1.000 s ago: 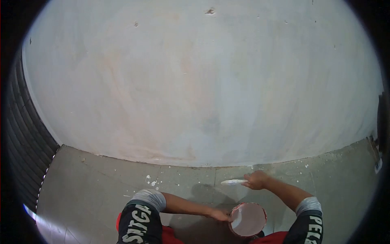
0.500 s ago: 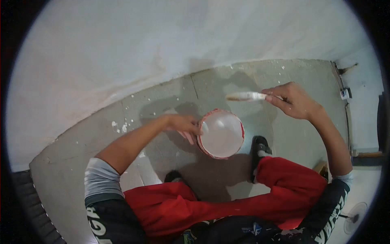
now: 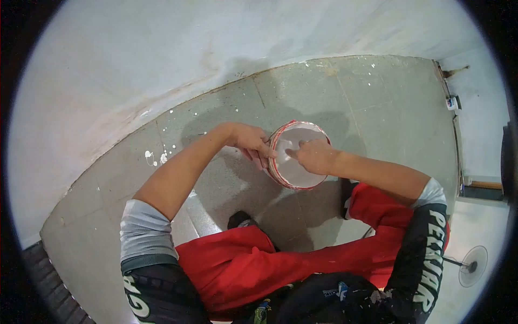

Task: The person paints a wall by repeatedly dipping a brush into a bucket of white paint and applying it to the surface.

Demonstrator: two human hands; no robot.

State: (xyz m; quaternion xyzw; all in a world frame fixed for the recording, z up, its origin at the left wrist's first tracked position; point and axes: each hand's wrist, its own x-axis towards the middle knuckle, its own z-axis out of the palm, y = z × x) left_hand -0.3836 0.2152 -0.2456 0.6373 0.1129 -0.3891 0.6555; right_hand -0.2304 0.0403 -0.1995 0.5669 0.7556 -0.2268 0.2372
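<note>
A round paint bucket [image 3: 300,186] with a red, paint-smeared rim holds whitish paint [image 3: 310,134]. My left hand [image 3: 253,144] grips the bucket's left side, its fingers at the rim and against the outer wall. The bucket leans slightly. Over its mouth is my right hand [image 3: 317,156], fingers closed and pointing down into the bucket. The paintbrush in those fingers is mostly hidden by the hand, and its bristle end does not show clearly.
A pale wall [image 3: 162,59] meets the grey tiled floor [image 3: 388,124] ahead. White paint spots [image 3: 156,158] lie on the floor at left. My dark shoe [image 3: 240,220] and red trousers [image 3: 259,275] are below the bucket. A fan [image 3: 472,267] stands at lower right.
My right hand has swung left and down with the paintbrush, from above the floor at right into the bucket's mouth. My left hand still holds the bucket, which sits higher in view.
</note>
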